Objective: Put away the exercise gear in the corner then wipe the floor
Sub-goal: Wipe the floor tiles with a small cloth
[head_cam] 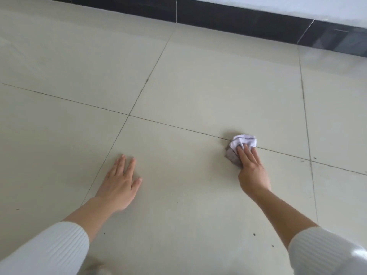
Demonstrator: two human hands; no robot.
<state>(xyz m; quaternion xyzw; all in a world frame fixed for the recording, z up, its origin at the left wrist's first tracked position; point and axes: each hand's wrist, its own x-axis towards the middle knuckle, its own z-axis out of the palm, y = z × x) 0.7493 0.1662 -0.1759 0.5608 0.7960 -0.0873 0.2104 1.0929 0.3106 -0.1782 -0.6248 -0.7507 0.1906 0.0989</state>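
Wiping of the floor [198, 76] is shown, with no exercise gear in view. At eight o'clock the left hand [121, 181] is laid flat on the tile, fingers straight and spread, nothing held; if weight is borne on it, a slide could be caused by the glossy surface, the more so should it be damp. At three o'clock the cloth [243, 142], white with a grey part, is bunched across a grout line [168, 126] and is pressed down by the right hand [251, 165], whose fingers lie straight on top rather than curled round it. Since the cloth is not gripped, it could be left behind or rolled up under a quick stroke, and only a narrow strip is likely to be covered by so small a bundle. Dark specks [254, 234] at five o'clock could be missed. Pale, large square tiles are seen throughout, divided by thin dark joints; a dark skirting [238, 18] runs from twelve to two o'clock, with a white wall [297, 6] above it.
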